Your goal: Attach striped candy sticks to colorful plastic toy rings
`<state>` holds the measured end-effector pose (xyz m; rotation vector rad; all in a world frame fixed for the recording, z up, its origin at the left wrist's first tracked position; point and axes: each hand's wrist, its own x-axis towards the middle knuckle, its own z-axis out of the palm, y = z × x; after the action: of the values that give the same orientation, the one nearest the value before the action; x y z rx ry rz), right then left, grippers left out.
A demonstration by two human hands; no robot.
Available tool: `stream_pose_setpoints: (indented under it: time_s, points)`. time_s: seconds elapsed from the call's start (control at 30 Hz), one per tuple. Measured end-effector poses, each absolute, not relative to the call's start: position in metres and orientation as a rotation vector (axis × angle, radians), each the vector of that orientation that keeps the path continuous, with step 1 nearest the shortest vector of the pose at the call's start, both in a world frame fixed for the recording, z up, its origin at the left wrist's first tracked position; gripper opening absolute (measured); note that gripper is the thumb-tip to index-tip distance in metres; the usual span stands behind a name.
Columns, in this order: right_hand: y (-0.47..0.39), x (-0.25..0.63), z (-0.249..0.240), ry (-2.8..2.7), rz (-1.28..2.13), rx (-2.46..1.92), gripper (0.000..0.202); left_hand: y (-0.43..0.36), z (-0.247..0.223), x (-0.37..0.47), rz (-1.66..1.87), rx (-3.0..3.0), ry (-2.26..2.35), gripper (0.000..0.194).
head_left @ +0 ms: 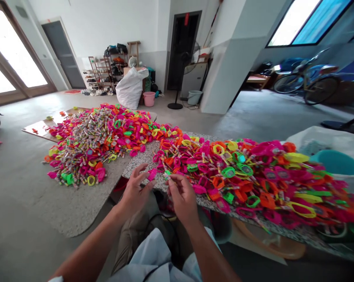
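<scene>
The stone tabletop point(74, 213) is the big one here, running left to right across the person's lap. On it, two heaps: the right heap point(261, 180), all bright pink, orange, green and yellow bands, and the left heap point(130, 129), the same colours with a thick spread of pale sticks point(91, 129) over it. At the back, the rack point(108, 72), its shelves carrying shoes, bags along the top. Beside it bulges the white sack point(131, 88), contents hidden. Over on the far right, the teal tub point(338, 161), white plastic around it; what's inside, can't tell. Pink bucket point(149, 99) by the sack, grey bucket point(194, 97) near the pillar, insides unclear. Now the hands! Left hand point(138, 186): fingers loosely spread, a pink band point(152, 174) right at the tips, touching or not I can't tell. Right hand point(181, 194): thumb and finger pinching a small green-and-white piece point(167, 174), just above the table's near edge, between the heaps and the lap.
</scene>
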<state>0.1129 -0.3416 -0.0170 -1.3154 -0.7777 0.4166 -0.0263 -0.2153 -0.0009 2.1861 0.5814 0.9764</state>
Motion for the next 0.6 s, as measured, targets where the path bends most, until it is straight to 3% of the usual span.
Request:
stream_pose_setpoints:
  time_s: [0.33,0.6]
  points:
    - [-0.354,0.106,-0.007,-0.865,0.466,-1.403,0.034,-0.221,0.013,-0.017,1.113,2.604,0.366,0.002]
    - [-0.358,0.111,-0.005,-1.019,0.205,-1.506,0.027,-0.224,0.015,-0.014,1.046,2.726,0.327,0.009]
